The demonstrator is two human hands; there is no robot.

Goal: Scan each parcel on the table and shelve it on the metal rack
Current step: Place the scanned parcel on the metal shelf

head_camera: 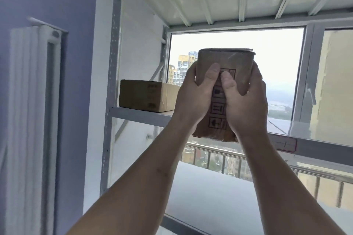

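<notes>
At rack [114, 59] shelf height: box [227, 82] raised upright, clamped between left hand [193, 95] and right hand [246, 101], thumbs pressed on front. Risk: snagging shelf edge, slipping from grip, bumping second box [145, 95] already shelved.

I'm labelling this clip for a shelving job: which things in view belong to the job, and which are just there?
Belong to the job:
- small brown cardboard parcel, held upright by the left hand and right hand
- brown cardboard box already on the shelf
- grey metal rack

Just there:
- white radiator
- window
- balcony railing
</notes>
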